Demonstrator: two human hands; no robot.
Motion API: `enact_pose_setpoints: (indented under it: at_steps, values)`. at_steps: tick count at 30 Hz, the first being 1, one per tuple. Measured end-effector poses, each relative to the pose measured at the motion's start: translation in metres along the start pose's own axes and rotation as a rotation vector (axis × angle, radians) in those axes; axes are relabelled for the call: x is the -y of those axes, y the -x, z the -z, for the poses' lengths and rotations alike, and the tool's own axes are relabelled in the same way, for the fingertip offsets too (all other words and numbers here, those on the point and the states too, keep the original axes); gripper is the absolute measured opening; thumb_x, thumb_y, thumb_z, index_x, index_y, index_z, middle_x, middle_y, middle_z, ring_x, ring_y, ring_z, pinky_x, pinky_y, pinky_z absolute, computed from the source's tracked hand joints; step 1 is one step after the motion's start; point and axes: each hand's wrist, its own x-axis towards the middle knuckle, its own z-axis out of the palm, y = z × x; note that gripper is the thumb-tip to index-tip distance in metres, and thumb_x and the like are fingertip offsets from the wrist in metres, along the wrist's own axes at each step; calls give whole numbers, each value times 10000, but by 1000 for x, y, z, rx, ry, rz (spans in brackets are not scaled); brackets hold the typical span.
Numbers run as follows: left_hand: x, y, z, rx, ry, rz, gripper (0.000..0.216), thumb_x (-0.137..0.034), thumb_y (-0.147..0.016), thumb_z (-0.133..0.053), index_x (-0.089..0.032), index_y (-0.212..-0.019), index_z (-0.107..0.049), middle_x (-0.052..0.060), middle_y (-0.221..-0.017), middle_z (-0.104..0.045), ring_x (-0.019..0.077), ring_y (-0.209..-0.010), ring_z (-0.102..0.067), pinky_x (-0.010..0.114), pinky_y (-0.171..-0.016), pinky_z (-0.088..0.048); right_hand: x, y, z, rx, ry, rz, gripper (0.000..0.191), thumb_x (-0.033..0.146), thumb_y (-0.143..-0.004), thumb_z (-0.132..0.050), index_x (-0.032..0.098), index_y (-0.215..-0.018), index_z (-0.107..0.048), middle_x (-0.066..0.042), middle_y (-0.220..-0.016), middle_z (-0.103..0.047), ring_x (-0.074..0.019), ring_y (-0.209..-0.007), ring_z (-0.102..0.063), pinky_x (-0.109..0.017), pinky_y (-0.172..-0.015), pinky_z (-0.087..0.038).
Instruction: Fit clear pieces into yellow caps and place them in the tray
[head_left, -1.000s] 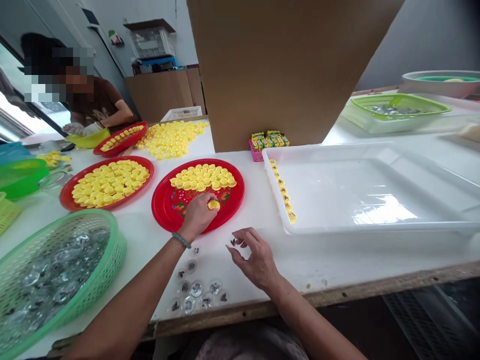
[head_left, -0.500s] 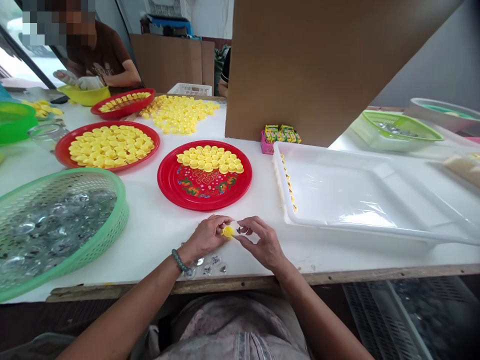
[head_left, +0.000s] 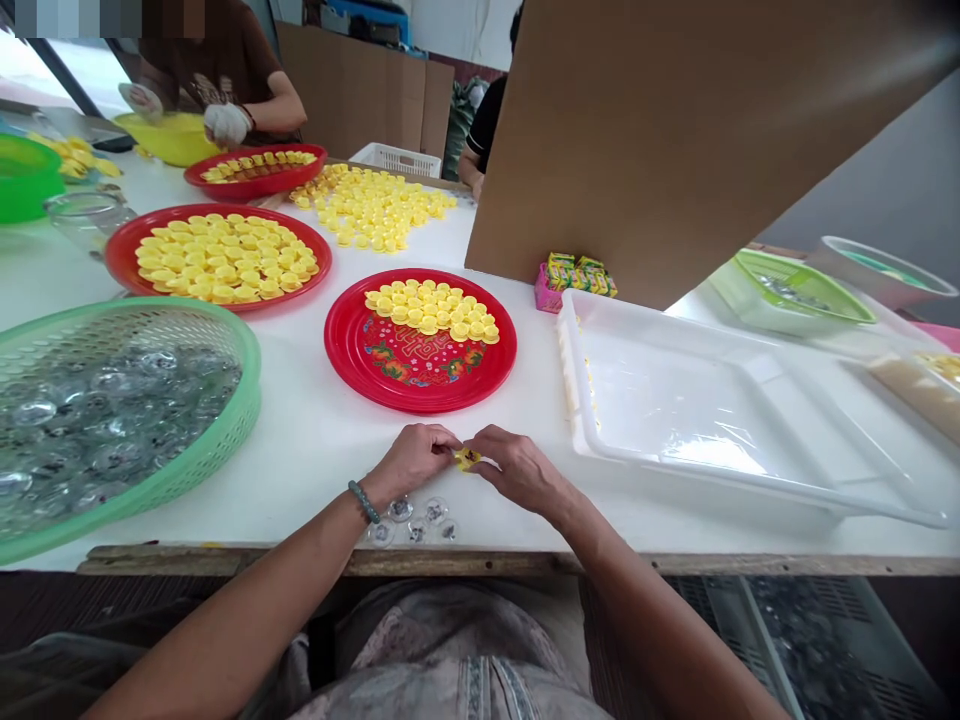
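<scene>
Between hands [head_left: 414,462] [head_left: 519,466], yellow piece [head_left: 466,459], marked face up

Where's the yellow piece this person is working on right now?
In the head view, the yellow piece is just below the middle, held between the left hand and right hand, on the near side of the patterned red tray.

Cropped at left: mint-green perforated plastic basket [head_left: 217,437]. Partly covered by fingers [head_left: 491,439]: small yellow plastic piece [head_left: 466,460] with unreadable dark mark.
</scene>
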Motion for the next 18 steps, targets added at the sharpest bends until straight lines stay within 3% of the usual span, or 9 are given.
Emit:
enact_pose_setpoints:
  at_steps: [5, 9, 15, 18]
  values:
    - [1, -1, -1, -7, -9, -10, 223, -87, -717, -551, -174, -824, -726, 41, -868, -703, 170, -807, -633, 250, -760, -467, 0, -3, -1, 65, 110, -33, 116, 183, -868, -554, 166, -917, -658, -49, -867, -613, -131, -784, -601, -213, -694, -411]
    - [1, -2, -2, -15, 26, 4, 170, -133, -713, -581, -175, -788, -728, 38, -845, -703, 166, -769, -635, 245, -726, -465, 8, -11, 6, 186, 261, -77, 121, 168, -851, -558, 142, -804, -667, -51, -798, -606, -120, -658, -582, -224, -590, -363]
    - [-11, -4, 0, 21, 166, 297, 231, -287, -692, -618, -135, -835, -717, 53, -801, -707, 216, -766, -628, 284, -691, -462, 20, -23, 15, 282, 339, -125, 146, 101, -801, -549, 128, -839, -687, -82, -807, -633, -164, -665, -607, -251, -549, -351]
    - [-13, -8, -4, -13, 180, 340, 252, -345, -635, -682, -128, -762, -700, 56, -740, -691, 212, -718, -610, 286, -655, -450, 18, -22, 15, 278, 294, -126, 171, 95, -798, -550, 147, -864, -698, -81, -830, -638, -164, -685, -615, -245, -571, -371]
